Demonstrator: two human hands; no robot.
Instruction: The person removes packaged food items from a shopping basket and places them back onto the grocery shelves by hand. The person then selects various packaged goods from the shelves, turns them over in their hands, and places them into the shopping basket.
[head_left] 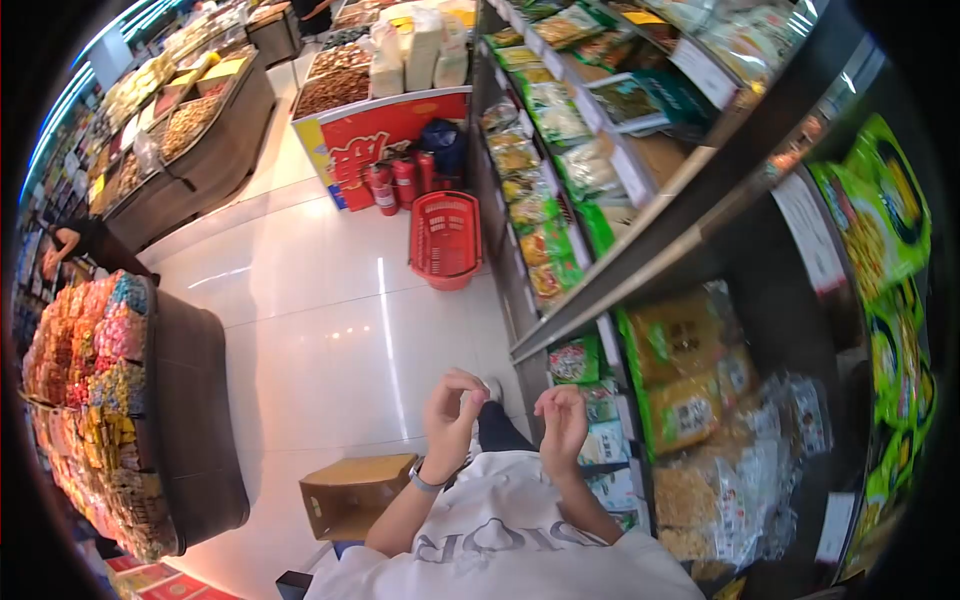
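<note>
My left hand (455, 408) is raised in front of my body, with a band on its wrist. Its fingers curl in toward the thumb, and I see nothing in them. Level with it, my right hand (563, 420) is also curled and holds nothing visible. The two hands are apart, over the floor and my dark trouser leg. Nearest to my right hand are green and white packets (600, 400) on a low shelf. A brown cardboard box (345, 497) sits on the floor beside my left forearm.
A red shopping basket (445, 240) stands ahead, near several fire extinguishers (403, 180). Shelves with bagged dried foods (685, 370) rise on the right. On the left is a bin of wrapped sweets (95, 400); a person in dark clothes (95, 245) is beyond it.
</note>
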